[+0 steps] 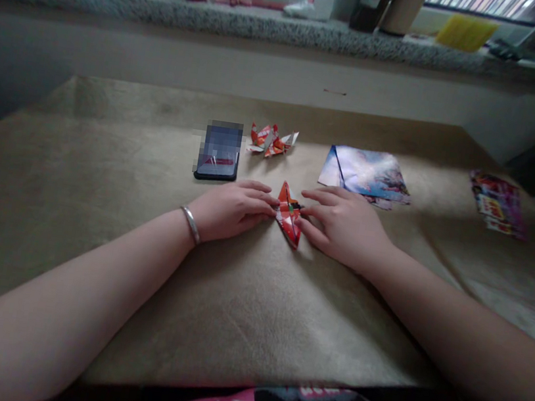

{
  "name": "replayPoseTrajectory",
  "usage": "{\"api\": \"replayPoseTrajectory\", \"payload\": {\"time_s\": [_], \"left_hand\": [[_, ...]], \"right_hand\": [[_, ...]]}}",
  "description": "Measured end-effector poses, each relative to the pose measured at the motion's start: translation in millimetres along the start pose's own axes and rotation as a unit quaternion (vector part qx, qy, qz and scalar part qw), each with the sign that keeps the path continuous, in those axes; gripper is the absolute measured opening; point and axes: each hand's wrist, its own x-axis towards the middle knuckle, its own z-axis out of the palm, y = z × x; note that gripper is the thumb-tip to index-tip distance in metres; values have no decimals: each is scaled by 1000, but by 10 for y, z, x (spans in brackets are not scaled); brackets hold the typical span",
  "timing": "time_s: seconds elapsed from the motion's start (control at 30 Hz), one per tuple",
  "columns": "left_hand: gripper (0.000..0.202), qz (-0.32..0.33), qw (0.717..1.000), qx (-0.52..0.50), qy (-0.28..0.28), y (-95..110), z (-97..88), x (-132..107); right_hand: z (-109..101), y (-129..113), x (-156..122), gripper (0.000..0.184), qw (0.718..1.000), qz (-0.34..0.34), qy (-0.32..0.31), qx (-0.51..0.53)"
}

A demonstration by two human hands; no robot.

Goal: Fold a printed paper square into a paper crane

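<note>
Centrally on the table (242, 310), a folded red paper (287, 215) is touched by the left hand (229, 210), fingers loosely bent, and the right hand (346, 226), fingers slightly spread. Whether it is pinched cannot be told.

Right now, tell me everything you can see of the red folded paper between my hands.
The red folded paper looks thin and slightly glossy, red-orange with white marks and a small green and dark patch near its middle. It is creased into a narrow shape, pointed at both ends, the far tip slanting left. It lies on the tan table covering; fingertips of the left hand meet its left edge, those of the right hand its right. Its finer print is too blurred to read.
</note>
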Motion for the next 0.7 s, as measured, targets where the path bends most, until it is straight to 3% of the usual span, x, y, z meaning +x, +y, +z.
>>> {"api": "replayPoseTrajectory", "payload": {"time_s": [0.3,0.4,0.57,0.7], "left_hand": [[26,42,999,-14,-3,86,2,63],[27,53,998,14,-19,120,22,72],[29,27,994,104,3,178,41,69],[32,35,997,68,-4,186,62,71]], "right_hand": [[28,14,-1,51,999,-18,-48,-2],[128,120,10,52,998,-45,-45,29],[253,267,36,47,996,-63,-34,59],[243,290,56,38,993,-90,4,78]]}}
